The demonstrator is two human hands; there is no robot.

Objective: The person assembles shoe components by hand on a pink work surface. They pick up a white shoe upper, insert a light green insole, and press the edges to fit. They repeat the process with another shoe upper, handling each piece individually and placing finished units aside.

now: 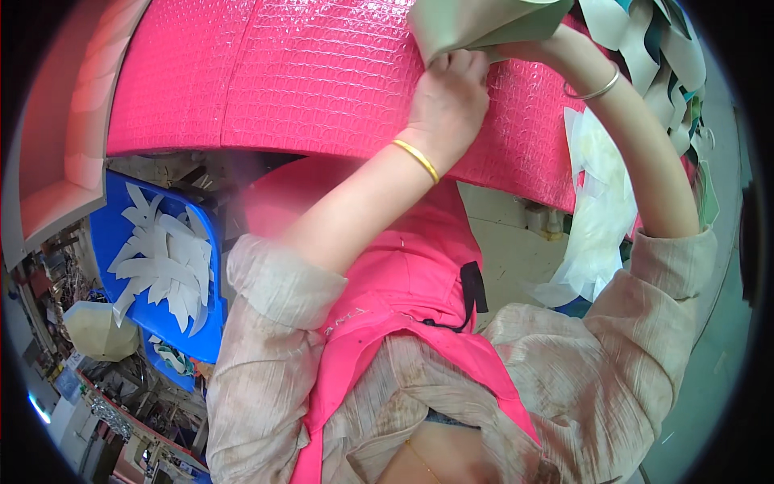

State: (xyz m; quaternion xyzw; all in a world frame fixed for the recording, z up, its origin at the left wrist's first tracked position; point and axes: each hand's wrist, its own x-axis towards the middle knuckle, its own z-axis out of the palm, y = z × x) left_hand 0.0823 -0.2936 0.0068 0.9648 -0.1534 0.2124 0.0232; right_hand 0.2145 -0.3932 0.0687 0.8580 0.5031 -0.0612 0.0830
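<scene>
A pale green, leather-like sheet [472, 22] is bent into a fold over the pink table at the top of the head view. My left hand [453, 93], with a yellow bangle at its wrist, is closed on the sheet's near edge. From the right, my right hand [556, 50] reaches under the fold and grips the sheet; its fingertips are hidden beneath it. A silver bangle circles that wrist. The sheet's far part runs out of the picture.
The table has a glossy pink quilted cover [322, 81]. Pale strips [653, 64] hang in a pile at the far right, with whitish translucent pieces [597, 194] below. A blue bin [109, 218] holding white cut strips [165, 258] stands left, near a cream stool [101, 331].
</scene>
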